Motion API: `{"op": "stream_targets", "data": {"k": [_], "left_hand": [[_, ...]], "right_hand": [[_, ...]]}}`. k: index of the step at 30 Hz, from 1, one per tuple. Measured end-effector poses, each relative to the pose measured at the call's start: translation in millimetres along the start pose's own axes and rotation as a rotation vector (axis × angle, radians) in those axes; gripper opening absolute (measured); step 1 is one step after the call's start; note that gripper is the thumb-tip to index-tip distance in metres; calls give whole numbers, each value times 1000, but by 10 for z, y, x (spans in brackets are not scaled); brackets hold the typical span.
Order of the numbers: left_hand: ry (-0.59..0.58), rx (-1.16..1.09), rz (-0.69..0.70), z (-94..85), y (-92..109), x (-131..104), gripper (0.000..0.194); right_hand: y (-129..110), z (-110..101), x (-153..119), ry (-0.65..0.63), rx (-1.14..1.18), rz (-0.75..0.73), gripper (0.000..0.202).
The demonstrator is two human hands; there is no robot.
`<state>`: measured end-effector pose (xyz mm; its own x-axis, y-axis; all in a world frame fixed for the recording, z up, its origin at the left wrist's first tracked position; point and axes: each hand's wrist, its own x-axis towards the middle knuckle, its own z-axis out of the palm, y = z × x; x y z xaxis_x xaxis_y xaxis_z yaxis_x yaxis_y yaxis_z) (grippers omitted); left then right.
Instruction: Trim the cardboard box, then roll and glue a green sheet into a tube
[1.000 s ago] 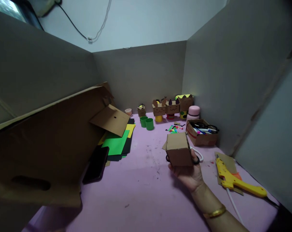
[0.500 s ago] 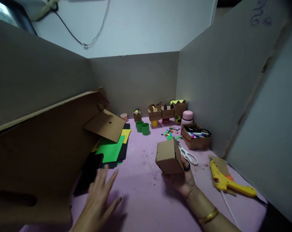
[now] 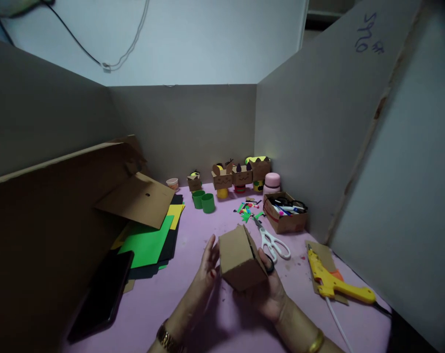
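My right hand [image 3: 268,296] is closed around a small brown cardboard box [image 3: 240,260], supporting it from below and from the right above the table. My left hand [image 3: 207,269] is upright at the box's left side with fingers stretched out. Whether it touches the box I cannot tell. A black loop [image 3: 270,264] shows by my right thumb; I cannot make out what it belongs to. Just beyond my right hand, white-handled scissors [image 3: 277,245] lie on the pink table [image 3: 193,314].
A yellow glue gun [image 3: 336,284] lies at right, near a box of pens [image 3: 286,223]. Coloured paper [image 3: 148,245], a black phone [image 3: 104,299] and large cardboard [image 3: 41,235] are at left. Green cups [image 3: 208,203], paper scraps [image 3: 247,211] and cardboard figures [image 3: 222,179] stand or lie further back.
My left hand has moved right, from over the table near the phone to the box's left side. The box stays in my right hand, slightly lower and turned. The view has shifted.
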<state>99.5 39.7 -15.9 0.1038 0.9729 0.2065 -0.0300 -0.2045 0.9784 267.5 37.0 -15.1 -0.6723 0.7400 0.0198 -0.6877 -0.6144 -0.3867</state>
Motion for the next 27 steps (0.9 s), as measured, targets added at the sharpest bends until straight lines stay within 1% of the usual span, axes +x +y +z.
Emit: {"op": "stream_targets", "data": {"k": [3,6,8,10,13,14,15,17,19,20,21,22,24,26,27], "left_hand": [[-81,-46,-10,1,103,-155,124],[-106,-50,-25,-27,266,-304,131],[-87,-55,-18,-49,345,-356,132],[-48,-45,1,-77,381,-375,128],[-21,2,29,-115,350,-364,119],[-3,14,37,-116,321,-355,116],[26,20,48,-107,289,-346,113],[91,8,80,-51,220,-336,109],[127,-31,113,46,165,-344,114],[147,-54,119,99,147,-355,118],[179,-73,118,149,137,-370,120],[214,-86,104,190,135,-387,120],[278,-86,70,229,152,-423,112],[329,-6,82,203,190,-454,101],[354,74,124,169,212,-467,98]], "right_hand": [[70,-11,21,-23,-11,55,60],[136,-19,39,-20,-11,73,58],[172,-26,43,-19,-2,81,58],[199,-41,42,-31,14,101,60],[216,-54,35,-38,9,130,61],[214,-45,33,-19,-5,109,60],[209,-26,32,19,-25,58,57],[201,37,31,120,-83,-123,51],[207,105,34,196,-166,-314,51],[221,128,37,211,-209,-385,54],[241,138,42,211,-245,-428,58],[266,134,49,203,-271,-441,62],[312,87,62,196,-313,-429,69],[321,11,67,214,-386,-448,75],[301,-28,63,232,-444,-494,78]]}}
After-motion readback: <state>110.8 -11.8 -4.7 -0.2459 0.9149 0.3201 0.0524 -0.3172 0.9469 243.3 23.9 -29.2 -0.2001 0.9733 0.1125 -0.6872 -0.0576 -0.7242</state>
